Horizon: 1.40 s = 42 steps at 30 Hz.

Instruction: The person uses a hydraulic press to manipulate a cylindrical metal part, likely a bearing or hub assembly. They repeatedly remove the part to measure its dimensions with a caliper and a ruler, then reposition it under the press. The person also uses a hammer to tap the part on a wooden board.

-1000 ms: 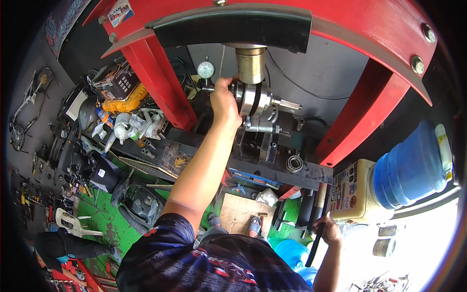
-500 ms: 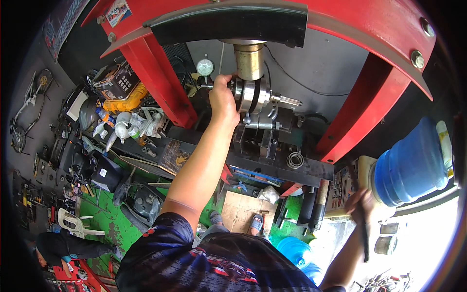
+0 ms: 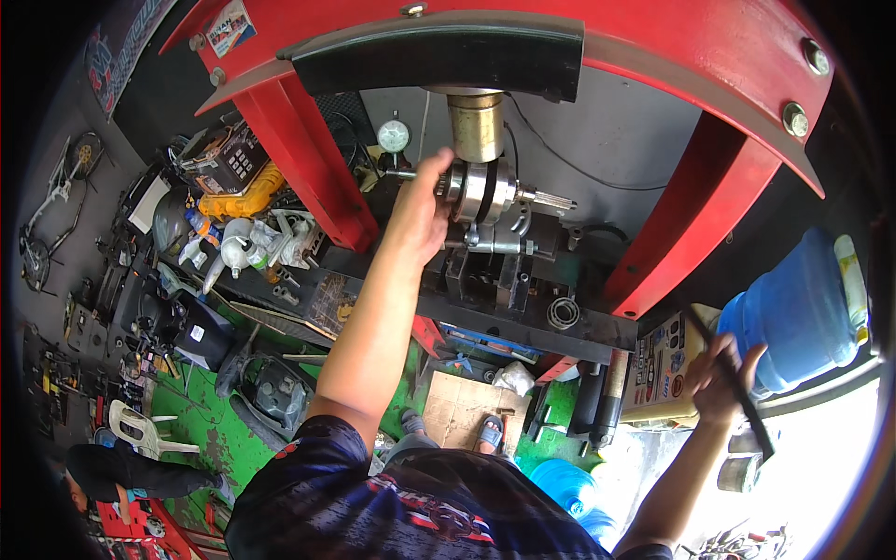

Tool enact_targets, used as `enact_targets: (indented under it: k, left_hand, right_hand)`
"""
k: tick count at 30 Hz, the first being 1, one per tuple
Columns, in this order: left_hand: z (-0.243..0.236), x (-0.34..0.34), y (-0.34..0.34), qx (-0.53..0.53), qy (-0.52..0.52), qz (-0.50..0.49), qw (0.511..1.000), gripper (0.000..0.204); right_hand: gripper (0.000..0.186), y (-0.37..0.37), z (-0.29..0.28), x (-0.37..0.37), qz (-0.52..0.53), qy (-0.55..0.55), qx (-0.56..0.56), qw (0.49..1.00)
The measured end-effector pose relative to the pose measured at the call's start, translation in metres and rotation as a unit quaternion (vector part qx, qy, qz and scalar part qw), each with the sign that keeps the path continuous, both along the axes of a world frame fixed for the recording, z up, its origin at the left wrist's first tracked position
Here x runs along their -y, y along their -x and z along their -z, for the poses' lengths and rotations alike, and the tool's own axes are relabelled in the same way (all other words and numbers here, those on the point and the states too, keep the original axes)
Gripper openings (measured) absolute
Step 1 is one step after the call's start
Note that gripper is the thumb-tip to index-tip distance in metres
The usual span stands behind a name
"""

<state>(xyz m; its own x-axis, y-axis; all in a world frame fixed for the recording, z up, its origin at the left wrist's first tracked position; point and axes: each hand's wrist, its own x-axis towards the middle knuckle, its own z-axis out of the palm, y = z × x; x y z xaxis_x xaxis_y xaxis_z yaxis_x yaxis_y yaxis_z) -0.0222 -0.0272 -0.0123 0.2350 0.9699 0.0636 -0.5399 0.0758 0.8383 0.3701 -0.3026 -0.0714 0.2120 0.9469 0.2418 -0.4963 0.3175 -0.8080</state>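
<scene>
Clutter at the far left: seeing a white plastic chair (image 3: 135, 425) on the green floor, then a yellow case (image 3: 245, 193) and a white bottle (image 3: 240, 245) on the bench. Passing the red press post (image 3: 303, 168), finding a round dial gauge (image 3: 393, 136) just beyond. Holding the left hand (image 3: 420, 219) unfolded, thumb upward, at the left side of the metal crank assembly (image 3: 483, 194); not being able to tell touching from just beside.

Viewing that assembly below the brass-coloured ram (image 3: 476, 129), above the black press bed (image 3: 597, 329); not making out contact with the ram. Judging it heavy and rigid, probably slick on polished or oily faces, likely to roll about its shaft. Favouring a full-palm hold around the thick round webs, with support from underneath, and sparing the splined shaft end (image 3: 551, 198), probably vulnerable to knocks.

Noticing a metal ring (image 3: 563, 314) on the bed. Gripping a dark bar (image 3: 749, 415) loosely in the right hand (image 3: 714, 390), fingers partly spread, well apart from the assembly, near a blue water jug (image 3: 789, 313).
</scene>
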Motion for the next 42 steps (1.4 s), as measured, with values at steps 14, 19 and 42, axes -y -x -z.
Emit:
enact_targets:
  k: [14,19,42]
  left_hand:
    - [0.005,0.020,-0.005,-0.127,-0.141,-0.075,0.979,0.109]
    - [0.002,0.024,-0.013,-0.133,-0.143,-0.110,0.975,0.105]
    - [0.005,0.023,-0.030,-0.070,-0.140,-0.138,0.978,0.091]
  right_hand:
    - [0.022,0.032,0.095,0.052,0.005,0.307,0.119,0.944]
    - [0.021,0.045,0.176,0.067,-0.009,0.340,0.284,0.897]
    - [0.016,0.002,0.026,0.012,-0.059,0.256,0.036,0.964]
